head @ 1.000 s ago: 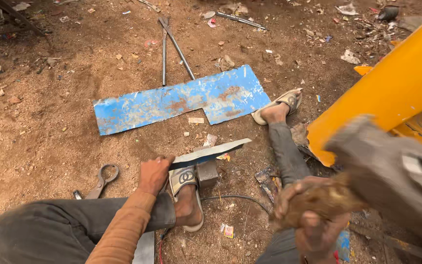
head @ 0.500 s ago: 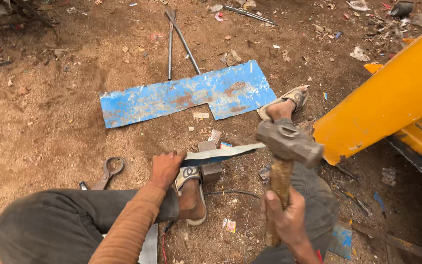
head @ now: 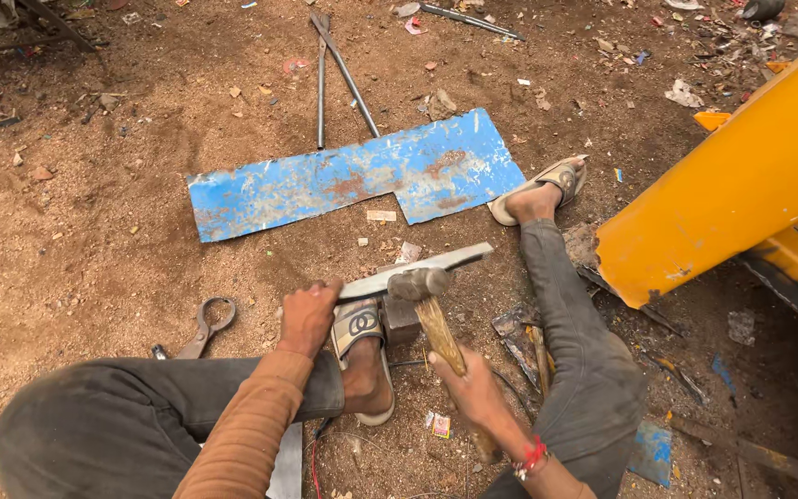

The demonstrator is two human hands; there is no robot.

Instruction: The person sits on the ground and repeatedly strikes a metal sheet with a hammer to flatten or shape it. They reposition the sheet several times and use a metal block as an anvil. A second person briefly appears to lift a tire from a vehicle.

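I sit on bare dirt with a small metal block (head: 401, 321) between my feet. A long narrow metal strip (head: 436, 262) lies across it. My left hand (head: 307, 315) grips the strip's near end beside my sandalled left foot. My right hand (head: 469, 383) holds the wooden handle of a hammer (head: 419, 284), whose steel head rests down on the strip over the block.
A rusty blue metal sheet (head: 353, 176) lies on the ground ahead, two thin rods (head: 325, 69) beyond it. Tin snips (head: 205, 325) lie left of my knee. A large yellow body panel (head: 741, 185) stands at right. Scrap bits litter the dirt.
The hammer was raised close to the camera at right, then swung down; its head now sits on the strip. My left hand kept its hold on the strip.
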